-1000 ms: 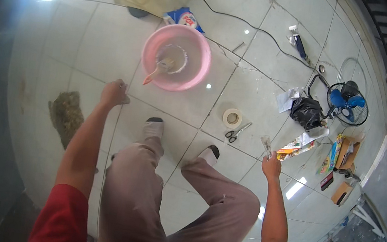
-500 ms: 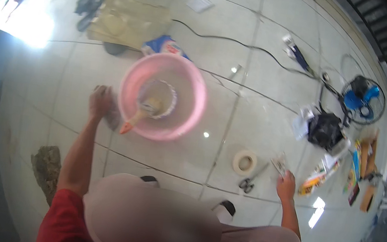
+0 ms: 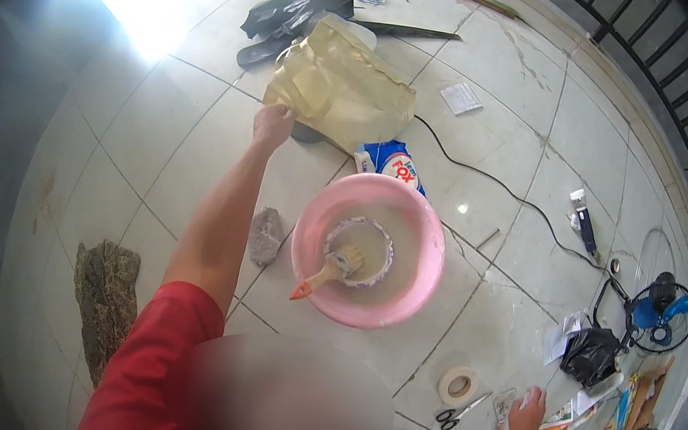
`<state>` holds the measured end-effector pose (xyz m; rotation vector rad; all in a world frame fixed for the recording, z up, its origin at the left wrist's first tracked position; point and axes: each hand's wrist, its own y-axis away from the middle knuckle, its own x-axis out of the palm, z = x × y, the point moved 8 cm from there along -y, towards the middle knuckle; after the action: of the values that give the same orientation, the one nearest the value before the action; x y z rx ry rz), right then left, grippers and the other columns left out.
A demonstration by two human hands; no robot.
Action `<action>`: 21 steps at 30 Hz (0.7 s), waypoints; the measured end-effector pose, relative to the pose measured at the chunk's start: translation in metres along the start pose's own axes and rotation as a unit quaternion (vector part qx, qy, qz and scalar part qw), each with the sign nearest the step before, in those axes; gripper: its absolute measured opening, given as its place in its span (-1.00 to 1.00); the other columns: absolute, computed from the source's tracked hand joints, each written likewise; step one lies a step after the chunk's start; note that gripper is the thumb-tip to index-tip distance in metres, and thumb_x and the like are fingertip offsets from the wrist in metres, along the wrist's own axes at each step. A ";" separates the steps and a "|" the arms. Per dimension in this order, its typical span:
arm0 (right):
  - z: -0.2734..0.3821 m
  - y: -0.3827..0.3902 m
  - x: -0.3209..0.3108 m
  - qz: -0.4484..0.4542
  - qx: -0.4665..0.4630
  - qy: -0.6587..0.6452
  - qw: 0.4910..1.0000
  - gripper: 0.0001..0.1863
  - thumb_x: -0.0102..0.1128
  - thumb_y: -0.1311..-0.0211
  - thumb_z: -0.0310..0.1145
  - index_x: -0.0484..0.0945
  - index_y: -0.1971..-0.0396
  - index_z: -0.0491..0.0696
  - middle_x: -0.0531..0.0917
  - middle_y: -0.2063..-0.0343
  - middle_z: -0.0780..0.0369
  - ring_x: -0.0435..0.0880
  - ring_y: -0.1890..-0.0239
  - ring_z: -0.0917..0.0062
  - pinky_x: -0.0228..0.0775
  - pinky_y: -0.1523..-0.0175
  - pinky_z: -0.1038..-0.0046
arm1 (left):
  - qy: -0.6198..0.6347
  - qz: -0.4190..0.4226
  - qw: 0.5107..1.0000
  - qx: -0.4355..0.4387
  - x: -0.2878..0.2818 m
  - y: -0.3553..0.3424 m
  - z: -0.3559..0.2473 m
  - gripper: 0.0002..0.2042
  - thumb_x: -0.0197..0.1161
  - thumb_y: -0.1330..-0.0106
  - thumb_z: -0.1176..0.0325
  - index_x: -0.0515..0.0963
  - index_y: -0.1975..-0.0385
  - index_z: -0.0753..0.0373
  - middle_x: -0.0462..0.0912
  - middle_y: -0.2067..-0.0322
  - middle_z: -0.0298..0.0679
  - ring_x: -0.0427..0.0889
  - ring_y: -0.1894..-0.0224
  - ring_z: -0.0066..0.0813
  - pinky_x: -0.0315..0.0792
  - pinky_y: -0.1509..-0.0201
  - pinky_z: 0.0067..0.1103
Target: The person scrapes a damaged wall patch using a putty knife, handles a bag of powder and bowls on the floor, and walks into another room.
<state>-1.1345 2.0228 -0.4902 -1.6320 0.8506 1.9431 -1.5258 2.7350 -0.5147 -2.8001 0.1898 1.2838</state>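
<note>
My left hand is closed on the near left corner of a glossy tan plastic sheet or bag. My right hand rests low at the right with its fingers apart, holding nothing I can see. Just left of it lies a scraper with a wooden handle on the tiles. Scissors and a roll of cream tape sit farther left. In the middle stands a pink basin with cloudy liquid and a round white-rimmed container. A paintbrush leans across that container and the basin rim.
A blue and white packet touches the basin's far side. A grey stone-like lump and a rough bark-like slab lie at left. Black plastic lies behind the tan sheet. A cable runs right toward a fan and a black bag.
My left hand has moved from beside the grey lump, forward to the tan sheet, and taken its corner. My right hand has come off the scraper. The view has shifted.
</note>
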 end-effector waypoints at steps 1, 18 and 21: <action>0.026 -0.028 -0.016 0.002 -0.038 -0.001 0.999 -0.65 0.05 0.05 -0.44 0.38 0.18 -0.17 0.42 0.20 0.00 0.43 0.13 0.08 0.29 0.05 0.17 | -0.134 0.042 0.990 0.012 0.005 -0.004 0.008 -0.67 0.11 -0.19 0.12 0.59 0.29 0.28 0.64 0.32 -0.05 0.58 0.21 -0.10 0.38 0.06 -0.36; 0.610 -0.458 -0.068 -0.042 -0.237 -0.210 0.948 -0.62 0.09 -0.11 -0.05 0.60 0.44 -0.11 0.58 0.34 0.00 0.55 0.27 0.12 0.35 0.24 0.23 | -0.259 -0.075 0.962 -0.051 -0.023 0.028 0.085 -0.36 -0.04 -0.24 0.04 0.04 -0.30 0.15 -0.09 -0.34 -0.12 -0.17 -0.39 -0.21 -0.28 -0.39 -0.23; 0.671 -0.509 -0.052 -0.080 -0.243 -0.230 0.939 -0.58 0.08 -0.09 0.00 0.60 0.30 -0.06 0.58 0.21 0.02 0.55 0.16 0.17 0.38 0.11 0.26 | -0.260 -0.068 0.962 -0.052 -0.021 0.025 0.081 -0.36 -0.05 -0.24 0.04 0.05 -0.30 0.16 -0.08 -0.34 -0.11 -0.16 -0.39 -0.20 -0.28 -0.39 -0.22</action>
<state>-1.2388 2.8594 -0.4523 -1.3301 0.0507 2.3936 -1.6036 2.7201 -0.5520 -2.3834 -0.0965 1.9707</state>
